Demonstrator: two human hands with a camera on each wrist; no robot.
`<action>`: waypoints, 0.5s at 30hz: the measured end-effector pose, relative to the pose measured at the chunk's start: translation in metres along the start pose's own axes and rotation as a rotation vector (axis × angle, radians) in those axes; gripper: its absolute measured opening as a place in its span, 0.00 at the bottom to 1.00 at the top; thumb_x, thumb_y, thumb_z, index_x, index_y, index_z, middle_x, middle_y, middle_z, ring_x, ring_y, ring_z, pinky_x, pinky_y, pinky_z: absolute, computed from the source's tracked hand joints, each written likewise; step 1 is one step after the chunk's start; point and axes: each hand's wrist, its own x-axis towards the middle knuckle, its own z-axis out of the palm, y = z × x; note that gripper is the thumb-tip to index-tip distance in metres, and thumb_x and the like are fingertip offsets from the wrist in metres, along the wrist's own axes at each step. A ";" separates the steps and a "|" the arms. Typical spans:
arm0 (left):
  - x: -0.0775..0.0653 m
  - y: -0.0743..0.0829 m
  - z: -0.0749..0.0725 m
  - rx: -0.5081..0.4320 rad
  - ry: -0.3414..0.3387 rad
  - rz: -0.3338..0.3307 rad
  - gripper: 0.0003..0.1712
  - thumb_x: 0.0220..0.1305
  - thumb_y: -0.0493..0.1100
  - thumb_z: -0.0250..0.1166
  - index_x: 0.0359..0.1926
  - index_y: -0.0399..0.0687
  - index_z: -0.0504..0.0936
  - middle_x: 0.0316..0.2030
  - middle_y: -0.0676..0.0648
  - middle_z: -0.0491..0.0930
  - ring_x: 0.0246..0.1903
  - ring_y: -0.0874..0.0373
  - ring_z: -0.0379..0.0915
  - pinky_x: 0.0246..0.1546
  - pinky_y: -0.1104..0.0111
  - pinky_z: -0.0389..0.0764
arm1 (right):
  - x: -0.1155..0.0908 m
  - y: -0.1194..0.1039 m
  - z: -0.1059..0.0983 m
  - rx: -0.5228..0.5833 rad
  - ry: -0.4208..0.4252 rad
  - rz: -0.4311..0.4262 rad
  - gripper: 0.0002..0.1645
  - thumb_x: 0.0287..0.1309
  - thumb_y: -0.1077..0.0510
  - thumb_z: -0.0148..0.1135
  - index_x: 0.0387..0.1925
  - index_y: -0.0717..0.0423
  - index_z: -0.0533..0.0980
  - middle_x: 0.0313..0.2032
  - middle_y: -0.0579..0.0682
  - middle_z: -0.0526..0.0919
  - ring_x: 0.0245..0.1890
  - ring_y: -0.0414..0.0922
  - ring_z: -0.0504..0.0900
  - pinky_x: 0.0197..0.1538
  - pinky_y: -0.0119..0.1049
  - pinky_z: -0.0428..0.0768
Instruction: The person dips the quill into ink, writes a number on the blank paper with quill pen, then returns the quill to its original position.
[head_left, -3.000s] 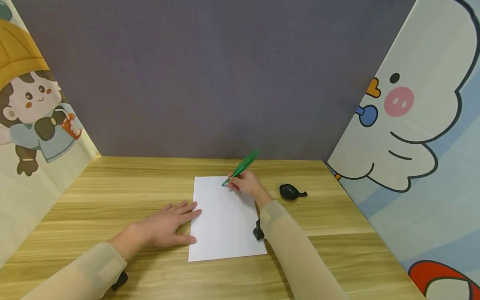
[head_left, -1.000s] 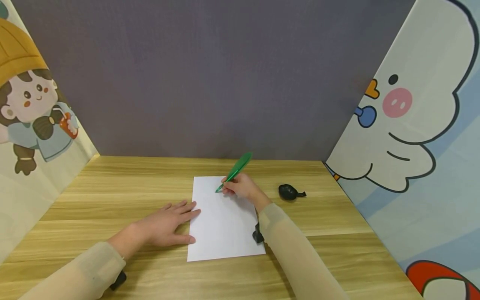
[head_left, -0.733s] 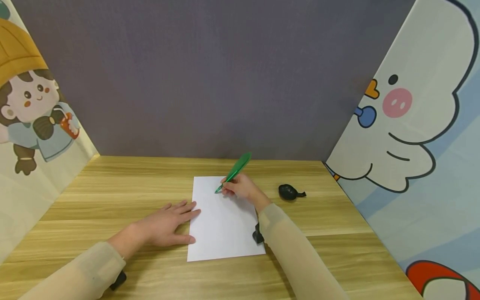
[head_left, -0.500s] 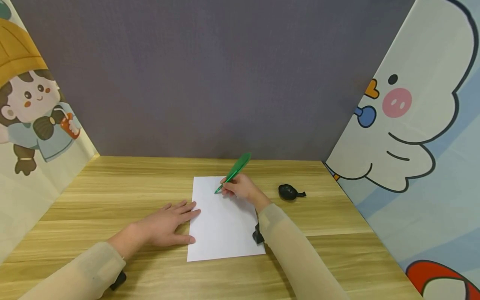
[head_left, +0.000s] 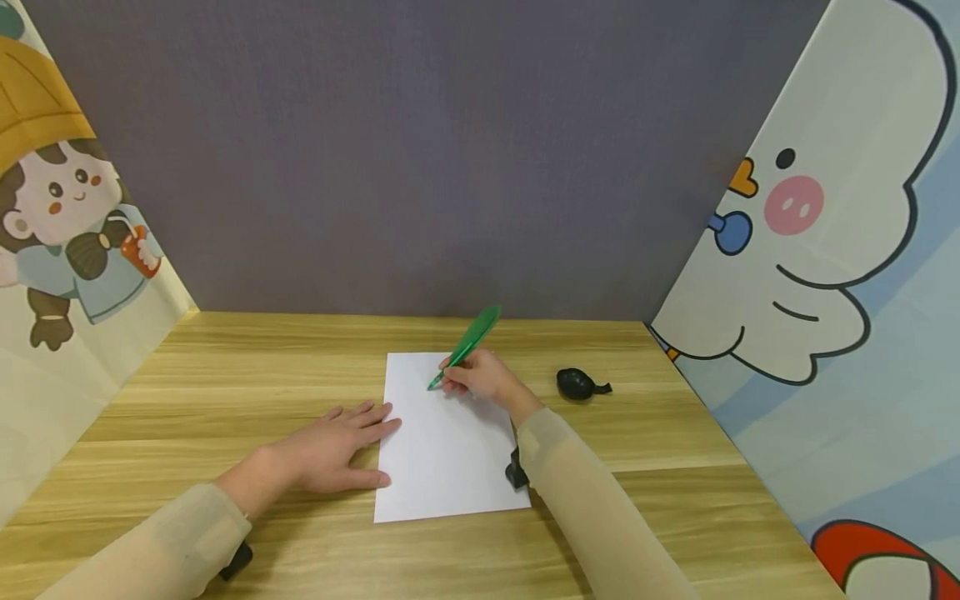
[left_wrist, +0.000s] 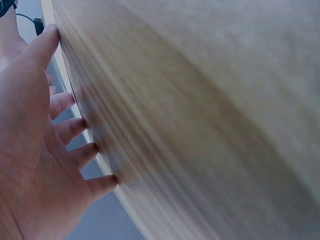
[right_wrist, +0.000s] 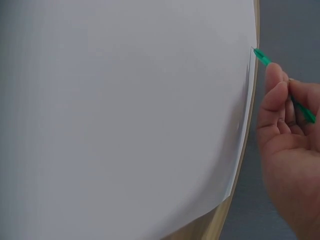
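Observation:
A white sheet of paper (head_left: pixel 442 458) lies on the wooden table in the head view. My right hand (head_left: pixel 480 377) pinches a green pen (head_left: pixel 472 337) with a leaf-like or feather-like upper end. The pen slants, its tip at the upper left part of the sheet; in the right wrist view the pen (right_wrist: pixel 262 57) has its tip right at the paper (right_wrist: pixel 150 100). My left hand (head_left: pixel 337 450) lies flat with fingers spread, its thumb and foremost fingertips on the paper's left edge. In the left wrist view the left hand's fingertips (left_wrist: pixel 102 185) rest on the tabletop.
To the right of the sheet sits a small black rounded object (head_left: pixel 576 384) with a short tail. A dark grey panel (head_left: pixel 420 167) rises behind the table (head_left: pixel 285 367), and cartoon-printed side walls (head_left: pixel 832 250) flank it.
The right hand has moved the pen leftward and down the sheet, quickly at first and then by small amounts. The left hand and the paper have stayed in place.

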 end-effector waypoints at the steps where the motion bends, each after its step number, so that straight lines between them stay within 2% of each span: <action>1: 0.000 0.000 0.000 0.000 0.000 0.000 0.54 0.74 0.78 0.60 0.87 0.51 0.63 0.87 0.39 0.55 0.86 0.32 0.48 0.80 0.26 0.55 | 0.000 0.000 0.000 0.002 -0.002 0.000 0.14 0.80 0.57 0.64 0.56 0.61 0.88 0.38 0.52 0.94 0.35 0.40 0.87 0.38 0.31 0.83; 8: 0.000 -0.001 0.001 0.003 0.005 0.001 0.54 0.74 0.77 0.60 0.87 0.52 0.63 0.87 0.40 0.55 0.86 0.32 0.48 0.80 0.26 0.56 | -0.002 -0.002 0.000 -0.001 -0.016 -0.014 0.14 0.80 0.58 0.64 0.56 0.62 0.88 0.41 0.56 0.94 0.35 0.40 0.88 0.39 0.30 0.84; 15: 0.000 -0.001 0.001 0.003 0.012 0.004 0.54 0.74 0.77 0.61 0.87 0.52 0.63 0.87 0.39 0.55 0.86 0.32 0.49 0.80 0.26 0.56 | -0.003 -0.001 0.000 0.000 -0.021 -0.011 0.13 0.80 0.58 0.65 0.54 0.62 0.88 0.39 0.56 0.94 0.35 0.40 0.87 0.40 0.31 0.84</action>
